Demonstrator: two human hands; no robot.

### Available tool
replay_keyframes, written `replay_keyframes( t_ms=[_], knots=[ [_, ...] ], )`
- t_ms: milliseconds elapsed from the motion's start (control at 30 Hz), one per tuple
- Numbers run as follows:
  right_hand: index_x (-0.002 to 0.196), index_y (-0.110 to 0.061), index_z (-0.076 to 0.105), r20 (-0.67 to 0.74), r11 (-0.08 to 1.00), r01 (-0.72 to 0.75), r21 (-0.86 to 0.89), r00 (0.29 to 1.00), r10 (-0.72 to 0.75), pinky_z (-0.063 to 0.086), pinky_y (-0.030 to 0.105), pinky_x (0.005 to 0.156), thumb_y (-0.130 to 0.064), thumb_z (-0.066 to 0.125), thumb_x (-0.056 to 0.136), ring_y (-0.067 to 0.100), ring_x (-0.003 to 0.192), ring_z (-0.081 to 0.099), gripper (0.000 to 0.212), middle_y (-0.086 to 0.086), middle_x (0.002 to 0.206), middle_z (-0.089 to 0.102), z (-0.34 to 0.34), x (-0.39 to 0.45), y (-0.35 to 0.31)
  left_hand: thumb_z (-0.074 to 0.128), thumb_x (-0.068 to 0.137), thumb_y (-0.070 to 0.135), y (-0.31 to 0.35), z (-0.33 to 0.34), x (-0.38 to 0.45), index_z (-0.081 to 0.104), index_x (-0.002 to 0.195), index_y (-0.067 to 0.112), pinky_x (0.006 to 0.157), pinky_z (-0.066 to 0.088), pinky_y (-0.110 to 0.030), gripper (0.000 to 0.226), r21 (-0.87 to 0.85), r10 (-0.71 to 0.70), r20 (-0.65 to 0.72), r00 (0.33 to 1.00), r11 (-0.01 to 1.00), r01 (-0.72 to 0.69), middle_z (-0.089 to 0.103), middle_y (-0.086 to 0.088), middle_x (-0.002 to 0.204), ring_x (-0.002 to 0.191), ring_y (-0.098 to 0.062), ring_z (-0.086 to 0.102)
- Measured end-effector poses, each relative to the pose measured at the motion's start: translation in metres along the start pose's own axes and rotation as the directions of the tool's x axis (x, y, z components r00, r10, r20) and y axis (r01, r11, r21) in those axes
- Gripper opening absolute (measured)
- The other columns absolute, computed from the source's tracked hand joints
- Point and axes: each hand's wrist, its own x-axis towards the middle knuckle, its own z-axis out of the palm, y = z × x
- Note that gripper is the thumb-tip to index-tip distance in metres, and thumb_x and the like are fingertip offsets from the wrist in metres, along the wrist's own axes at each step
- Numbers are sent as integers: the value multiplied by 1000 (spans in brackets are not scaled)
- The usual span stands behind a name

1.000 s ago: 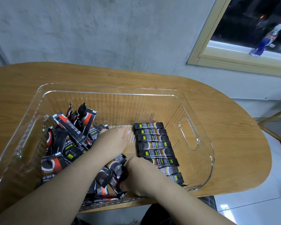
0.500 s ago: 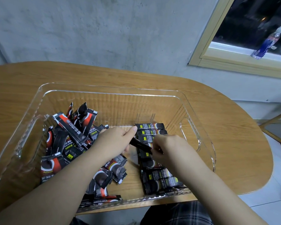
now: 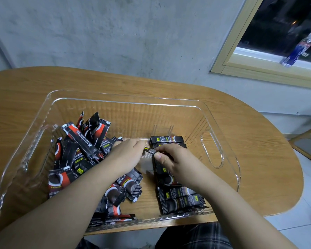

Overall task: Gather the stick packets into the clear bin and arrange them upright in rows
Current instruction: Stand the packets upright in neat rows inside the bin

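While both hands (image 3: 152, 153) pinch stick packet (image 3: 150, 151), long axis lies left-right over clear bin (image 3: 212, 146).

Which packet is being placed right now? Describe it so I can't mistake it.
Start at the clear plastic bin on the wooden table. At the neat row of black stick packets along its right side, find the black packet with a yellow mark held between left hand and right hand: the only one lifted.
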Motion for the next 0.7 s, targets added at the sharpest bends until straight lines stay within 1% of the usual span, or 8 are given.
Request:
replay_keyframes(
  t_ms=[67,100,167,267,400,533,633,700],
  knots=[
    [125,-17,56,16,995,14,-102,1000,-13,37,19,75,-37,47,97,11,99,53,35,-8,101,51,-6,-4,3,13,102,35,3,0,-3,53,84,15,90,29,-36,48,49,12,24,1000,999,-13,58,-5,86,101,-21,43],
    [127,-18,54,33,988,19,-156,999,-14,34,21,76,-39,47,96,12,100,50,38,-9,101,47,-10,-8,3,10,103,38,4,0,-4,53,84,16,93,28,-35,52,76,25,24,999,997,-27,56,-3,86,104,-20,41],
    [130,-19,51,97,965,35,-261,995,-10,31,22,76,-40,48,95,11,100,47,40,-10,101,44,-18,-17,3,7,103,37,5,0,-4,57,82,13,97,30,-35,59,110,63,2,998,992,-63,58,-3,84,101,-22,49],
    [130,-23,42,236,912,58,-405,971,43,38,30,87,-44,49,94,17,111,49,42,-3,120,52,-25,-32,-1,9,103,36,4,1,-4,62,92,7,101,31,-35,61,134,83,-24,996,988,-79,65,-9,87,95,-22,55],
    [120,-18,34,371,872,87,-483,922,113,43,39,86,-43,45,96,23,100,48,36,4,115,53,-23,-44,-1,9,102,37,2,3,-3,58,91,9,102,31,-37,58,153,104,-23,994,983,-100,65,-10,83,90,-21,57],
    [114,-18,37,369,785,175,-595,927,73,37,35,86,-40,47,97,22,105,47,29,2,116,50,-21,-47,5,9,102,38,0,4,-3,55,90,15,103,32,-38,53,136,86,-29,996,987,-82,62,-6,83,96,-23,54],
    [121,-18,39,349,679,219,-700,935,58,35,34,91,-40,48,95,22,114,45,35,2,122,47,-17,-46,9,10,102,37,0,4,-2,56,91,12,103,32,-39,54,118,70,-34,997,991,-66,64,-7,83,95,-23,55],
    [127,-16,39,327,619,218,-754,943,67,35,34,95,-37,50,94,23,119,41,40,3,127,45,-14,-45,11,10,102,37,1,4,-1,54,85,14,104,33,-40,52,109,64,-36,997,992,-60,63,-6,78,93,-23,56]
  ],
)
